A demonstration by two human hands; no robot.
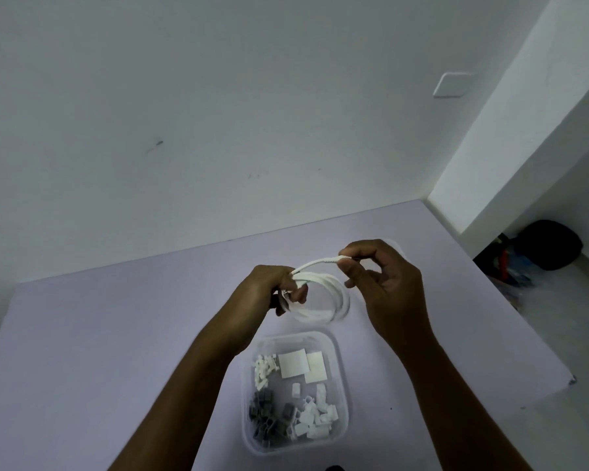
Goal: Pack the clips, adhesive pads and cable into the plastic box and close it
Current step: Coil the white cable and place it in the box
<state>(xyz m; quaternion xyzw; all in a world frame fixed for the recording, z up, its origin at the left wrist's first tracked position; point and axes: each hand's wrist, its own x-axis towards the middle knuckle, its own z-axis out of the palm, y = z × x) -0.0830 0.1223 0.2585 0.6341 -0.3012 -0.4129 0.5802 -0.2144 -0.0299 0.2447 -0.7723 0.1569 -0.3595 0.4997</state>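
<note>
A white cable (323, 294) is wound into a loose coil and held in the air above the table. My left hand (272, 287) grips the coil at its left side. My right hand (381, 277) pinches the cable's free end near the plug. Below them an open clear plastic box (341, 365) rests on the table. Inside it lie white clips (315, 416), grey clips (262, 413) and two white adhesive pads (300, 365). A clear lid (395, 244) seems to lie behind my right hand, mostly hidden.
The lilac table (116, 334) stands against a white wall (218, 130). Its right edge drops to the floor, where a black bag (551, 244) and some clutter sit in the corner.
</note>
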